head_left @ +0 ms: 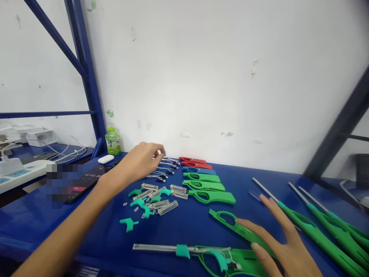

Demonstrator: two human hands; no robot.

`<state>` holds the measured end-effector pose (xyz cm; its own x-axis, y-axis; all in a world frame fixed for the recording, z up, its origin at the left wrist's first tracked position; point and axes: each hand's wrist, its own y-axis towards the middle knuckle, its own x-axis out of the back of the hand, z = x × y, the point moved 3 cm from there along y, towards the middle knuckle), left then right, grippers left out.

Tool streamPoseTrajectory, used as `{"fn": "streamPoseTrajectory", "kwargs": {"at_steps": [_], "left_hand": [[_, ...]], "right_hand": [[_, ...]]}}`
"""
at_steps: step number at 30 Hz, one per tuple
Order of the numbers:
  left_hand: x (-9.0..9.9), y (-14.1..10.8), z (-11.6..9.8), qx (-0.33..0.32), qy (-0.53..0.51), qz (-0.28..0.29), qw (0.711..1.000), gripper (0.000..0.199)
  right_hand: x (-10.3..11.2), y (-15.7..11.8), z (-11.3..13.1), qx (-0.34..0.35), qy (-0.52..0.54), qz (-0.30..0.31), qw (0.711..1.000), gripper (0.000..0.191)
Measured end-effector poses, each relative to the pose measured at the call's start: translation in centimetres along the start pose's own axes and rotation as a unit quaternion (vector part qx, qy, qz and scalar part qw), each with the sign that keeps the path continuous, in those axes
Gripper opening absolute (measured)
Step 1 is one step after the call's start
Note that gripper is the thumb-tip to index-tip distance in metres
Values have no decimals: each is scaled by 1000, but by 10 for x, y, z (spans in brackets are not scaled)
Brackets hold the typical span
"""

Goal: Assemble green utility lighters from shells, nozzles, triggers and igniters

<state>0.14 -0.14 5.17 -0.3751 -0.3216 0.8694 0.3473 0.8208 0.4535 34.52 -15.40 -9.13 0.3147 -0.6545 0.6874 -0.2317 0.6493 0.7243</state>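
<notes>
My left hand (144, 159) reaches over wired parts (164, 173) at the back of the blue table, fingers curled together; what they hold, if anything, is hidden. With fingers spread, my right hand (285, 238) rests by a loose green handle shell (239, 229), its fingertips touching it. Nearer the front edge lies an opened green lighter body (245, 257) with a metal tube (155, 247), a teal trigger and a wired part inside. Teal triggers (128, 224) and clear fuel tanks (168, 207) lie scattered at centre-left.
Red shells (198, 165), a blue shell (198, 170) and green shells (211, 197) line the back. Several long green lighters (319, 236) lie right. A phone (89, 181), white case (106, 159), green bottle (112, 141) and power strip (29, 175) are left.
</notes>
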Motion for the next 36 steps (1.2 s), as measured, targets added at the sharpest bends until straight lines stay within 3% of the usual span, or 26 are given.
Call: {"fn": "streamPoseTrajectory", "kwargs": {"at_steps": [4, 6, 9, 13, 24, 36], "left_hand": [[-25, -39, 45, 11, -1, 36, 999, 37], [-37, -61, 56, 33, -21, 17, 999, 41], [-47, -86, 57, 23, -38, -31, 999, 40], [-44, -104, 49, 25, -37, -89, 995, 37], [-42, -110, 42, 20, -35, -125, 991, 34], [-47, -108, 48, 25, -2, -83, 996, 36]], "right_hand": [[-3, -1, -3, 17, -14, -3, 1000, 35], [-4, -3, -5, 14, -21, 3, 1000, 35], [-5, -6, -8, 9, -27, 13, 1000, 36], [-4, -6, -8, -1, -16, 17, 1000, 34], [-2, -4, 0, -22, 16, 29, 999, 32], [-3, -9, -4, -32, 34, 34, 998, 29]]}}
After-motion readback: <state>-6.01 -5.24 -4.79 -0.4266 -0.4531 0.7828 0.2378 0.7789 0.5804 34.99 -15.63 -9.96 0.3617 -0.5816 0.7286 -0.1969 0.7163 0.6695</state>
